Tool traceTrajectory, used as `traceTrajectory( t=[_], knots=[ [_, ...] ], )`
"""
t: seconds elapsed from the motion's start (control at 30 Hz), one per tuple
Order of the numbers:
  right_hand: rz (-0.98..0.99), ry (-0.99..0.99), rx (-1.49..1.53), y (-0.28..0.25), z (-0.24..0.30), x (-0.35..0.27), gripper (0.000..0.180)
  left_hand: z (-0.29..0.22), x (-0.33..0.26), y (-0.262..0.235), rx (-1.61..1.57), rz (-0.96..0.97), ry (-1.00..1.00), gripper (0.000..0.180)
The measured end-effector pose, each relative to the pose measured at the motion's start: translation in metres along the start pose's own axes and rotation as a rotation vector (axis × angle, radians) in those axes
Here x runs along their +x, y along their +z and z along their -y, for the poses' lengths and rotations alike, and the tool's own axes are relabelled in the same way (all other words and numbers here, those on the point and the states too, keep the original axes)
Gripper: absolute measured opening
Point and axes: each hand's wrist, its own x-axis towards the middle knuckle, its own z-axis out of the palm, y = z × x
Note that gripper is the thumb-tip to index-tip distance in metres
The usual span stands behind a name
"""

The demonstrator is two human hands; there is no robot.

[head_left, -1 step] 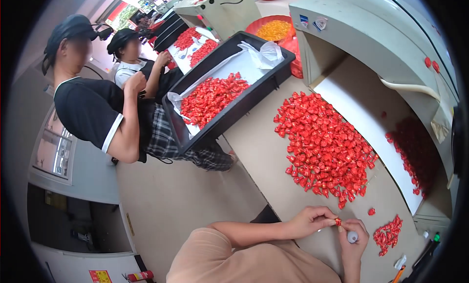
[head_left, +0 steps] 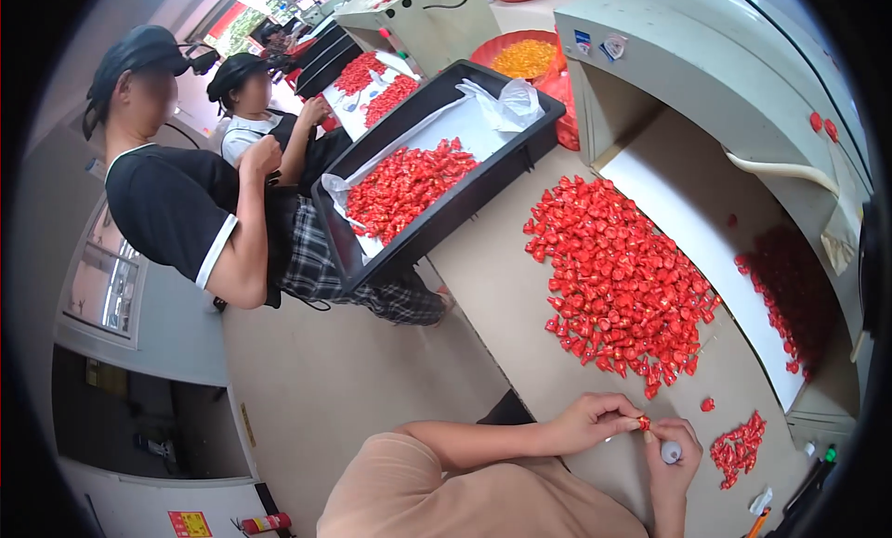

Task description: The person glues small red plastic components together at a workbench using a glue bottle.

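My left hand (head_left: 587, 425) pinches a small red piece (head_left: 643, 424) between thumb and fingertips above the table's near edge. It looks like the small red bell-shaped pieces around it. My right hand (head_left: 676, 459), closed, meets the piece from the other side and grips a tool with a pale rounded end (head_left: 671, 452); its tip is hidden. Beyond my hands spreads a large heap of red pieces (head_left: 623, 278). To the right of my right hand lie a single red piece (head_left: 708, 404) and a smaller red pile (head_left: 739, 450).
A black tray (head_left: 418, 250), lined with white plastic and holding red pieces, juts past the table's left edge. A pale machine housing (head_left: 706, 64) arches over the right side. Pens (head_left: 818, 478) lie at lower right. Two people (head_left: 177, 194) sit on the left. Far back stands a basin of yellow pieces (head_left: 492, 47).
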Motion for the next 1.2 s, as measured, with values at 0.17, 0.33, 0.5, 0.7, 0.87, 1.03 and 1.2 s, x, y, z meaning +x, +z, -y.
traceTrajectory(
  t=[0.17, 0.33, 0.5, 0.7, 0.87, 1.03, 1.2],
  knots=[
    [0.005, -0.02, -0.003, -0.003, -0.004, -0.003, 0.016, -0.001, -0.003, 0.004, -0.068, 0.009, -0.063, 0.012],
    [-0.049, -0.103, -0.087, -0.008, -0.004, -0.003, 0.019, -0.005, 0.005, 0.008, 0.049, 0.049, -0.076, 0.012],
    [0.017, -0.139, -0.065, -0.004, -0.007, 0.011, 0.021, 0.0, 0.002, -0.002, 0.053, -0.006, -0.04, 0.011],
    [0.036, -0.054, 0.035, -0.008, -0.011, 0.005, 0.02, -0.007, 0.006, 0.0, -0.019, 0.06, -0.085, 0.013],
    [0.027, -0.073, 0.033, -0.008, -0.011, 0.003, 0.02, -0.007, 0.006, -0.001, -0.024, 0.07, -0.067, 0.013],
    [0.031, -0.077, 0.041, -0.007, -0.012, 0.004, 0.021, -0.006, 0.005, 0.0, 0.003, 0.074, -0.036, 0.014],
    [0.03, -0.082, 0.041, -0.007, -0.012, 0.005, 0.021, -0.007, 0.006, -0.001, -0.024, 0.045, -0.091, 0.013]
  ],
)
